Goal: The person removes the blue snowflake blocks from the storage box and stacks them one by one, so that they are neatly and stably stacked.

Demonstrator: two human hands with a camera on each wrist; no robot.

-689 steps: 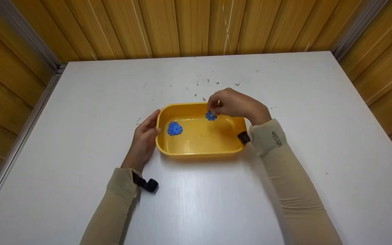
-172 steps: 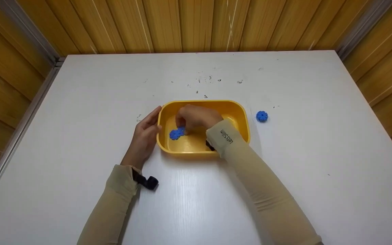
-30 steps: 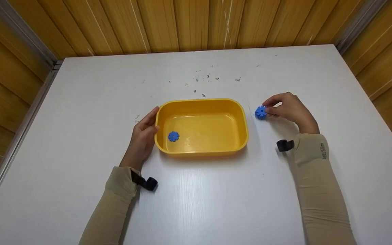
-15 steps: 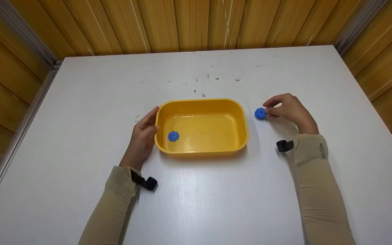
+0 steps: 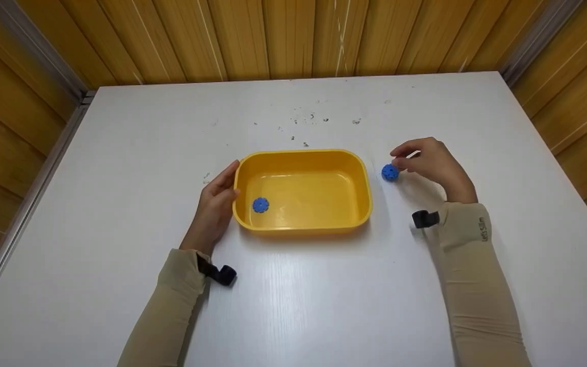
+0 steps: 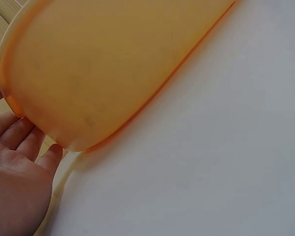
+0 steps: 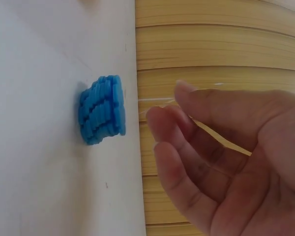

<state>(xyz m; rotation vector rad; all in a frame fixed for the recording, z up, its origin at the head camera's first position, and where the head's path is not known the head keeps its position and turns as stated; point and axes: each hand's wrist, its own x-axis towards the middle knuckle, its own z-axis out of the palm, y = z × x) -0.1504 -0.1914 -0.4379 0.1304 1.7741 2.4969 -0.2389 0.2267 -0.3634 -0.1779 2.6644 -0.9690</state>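
A yellow plastic tub [image 5: 303, 229] stands on the white table, and my left hand [image 5: 214, 206] holds its left end, thumb at the rim and fingers against the outer wall. From below, the left wrist view shows the fingers [image 6: 27, 135] touching the tub's side. One flat blue notched snowflake disc [image 5: 260, 205] lies inside the tub, near the left front. To the right of the tub, a stack of several such blue discs [image 7: 102, 110] stands on the table. My right hand [image 5: 433, 160] hovers just beside the stack, fingers loosely bent and apart from it, holding nothing.
The white table [image 5: 303, 295] runs under everything, with small dark marks [image 5: 311, 120] behind the tub. Wood-patterned panels [image 5: 293, 41] rise at the back and sides. A black wrist camera [image 5: 425, 219] sticks out from the right wrist toward the tub.
A second ago the right fingers pinched a disc over the stack; it now sits on top and the hand has let go. Discs have gone from tub to stack since earlier. The left hand stays.
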